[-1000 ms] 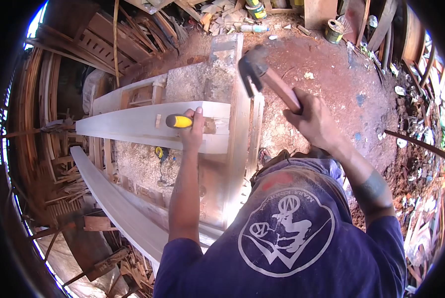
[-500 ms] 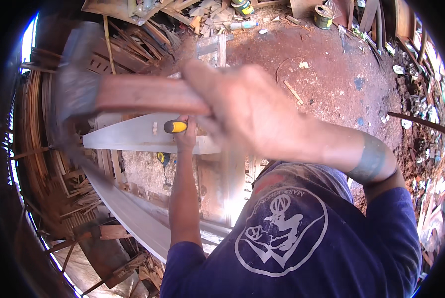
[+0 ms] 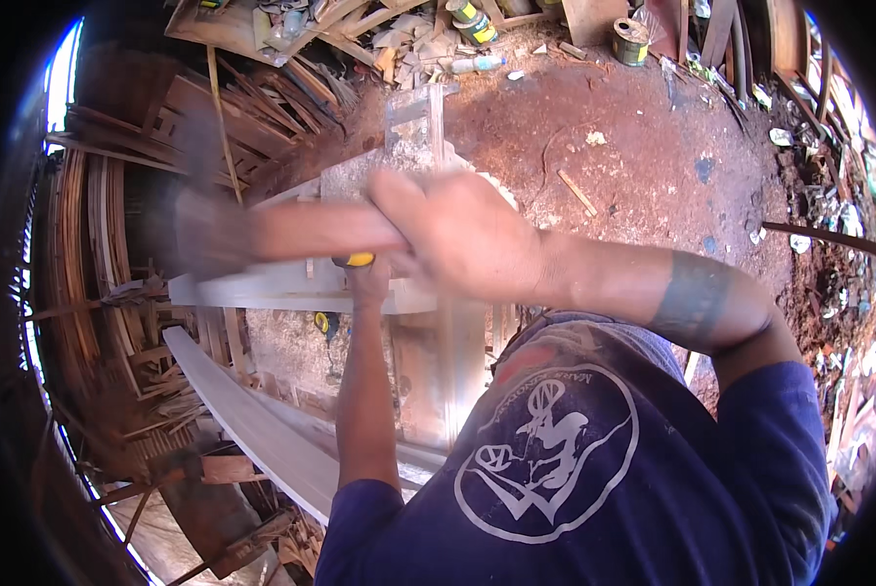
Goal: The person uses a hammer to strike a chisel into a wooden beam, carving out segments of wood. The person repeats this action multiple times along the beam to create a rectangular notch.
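Note:
My right hand [image 3: 457,234], blurred by motion, is closed on the wooden handle of a hammer [image 3: 213,239], whose smeared head is at the left above a pale board [image 3: 203,291]. Partly hidden beneath it, my left hand [image 3: 367,283] grips a yellow-and-black tool handle [image 3: 358,259] over that board; the tool's working end is not visible. The board rests on a rough wooden workbench [image 3: 408,391], with a yellow-and-black object [image 3: 320,322] below it that is too small to identify.
A second long pale board [image 3: 233,410] angles toward my body. Stacked timber [image 3: 101,244] lines the left, scrap pieces and cans [image 3: 629,49] lie at the top, and debris [image 3: 819,195] runs along the right. A thin dark bar [image 3: 819,237] sticks in from the right.
My right hand swung the hammer leftward from the right side, then slightly lower over my left hand. The left hand keeps its grip and appears a little lower in view.

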Demonstrator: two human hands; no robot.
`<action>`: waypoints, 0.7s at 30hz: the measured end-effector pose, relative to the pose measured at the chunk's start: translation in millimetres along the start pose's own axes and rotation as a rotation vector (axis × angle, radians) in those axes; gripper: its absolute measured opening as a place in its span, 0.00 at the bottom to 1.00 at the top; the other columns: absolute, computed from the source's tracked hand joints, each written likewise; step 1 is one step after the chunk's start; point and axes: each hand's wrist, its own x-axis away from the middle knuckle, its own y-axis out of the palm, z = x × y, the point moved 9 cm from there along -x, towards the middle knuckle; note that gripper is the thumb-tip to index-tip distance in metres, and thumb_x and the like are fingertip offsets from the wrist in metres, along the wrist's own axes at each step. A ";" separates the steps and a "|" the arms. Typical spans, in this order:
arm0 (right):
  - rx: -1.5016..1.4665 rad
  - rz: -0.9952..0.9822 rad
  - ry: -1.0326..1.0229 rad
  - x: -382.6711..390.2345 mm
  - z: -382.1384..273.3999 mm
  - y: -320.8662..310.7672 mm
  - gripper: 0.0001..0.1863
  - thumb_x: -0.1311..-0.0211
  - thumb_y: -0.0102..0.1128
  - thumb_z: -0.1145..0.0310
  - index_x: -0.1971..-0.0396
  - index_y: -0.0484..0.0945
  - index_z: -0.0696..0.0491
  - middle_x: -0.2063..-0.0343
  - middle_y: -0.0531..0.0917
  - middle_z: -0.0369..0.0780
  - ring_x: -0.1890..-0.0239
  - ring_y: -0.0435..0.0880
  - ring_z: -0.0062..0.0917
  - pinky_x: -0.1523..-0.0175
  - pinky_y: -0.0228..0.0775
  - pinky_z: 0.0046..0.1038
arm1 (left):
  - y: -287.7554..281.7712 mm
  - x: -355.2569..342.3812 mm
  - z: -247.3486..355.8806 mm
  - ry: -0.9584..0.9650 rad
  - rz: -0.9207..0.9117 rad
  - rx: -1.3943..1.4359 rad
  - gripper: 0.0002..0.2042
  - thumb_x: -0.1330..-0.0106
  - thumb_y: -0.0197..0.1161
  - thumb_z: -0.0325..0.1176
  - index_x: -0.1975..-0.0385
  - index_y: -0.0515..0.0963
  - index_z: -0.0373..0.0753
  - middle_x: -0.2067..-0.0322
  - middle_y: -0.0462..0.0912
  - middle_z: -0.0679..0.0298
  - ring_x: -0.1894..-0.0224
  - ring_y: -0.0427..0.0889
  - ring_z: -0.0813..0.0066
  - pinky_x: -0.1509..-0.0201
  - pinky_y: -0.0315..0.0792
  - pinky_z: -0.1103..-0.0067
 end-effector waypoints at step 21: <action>0.044 0.089 0.633 81.7 104.1 -41.2 0.12 0.41 0.55 0.72 0.58 0.74 0.60 0.70 0.83 0.59 0.61 0.84 0.56 0.54 0.74 0.49 | -9.0 24.0 47.6 -0.197 -0.199 -0.174 0.14 0.30 0.65 0.35 0.77 0.76 0.34 0.79 0.76 0.68 0.73 0.72 0.81 0.67 0.68 0.78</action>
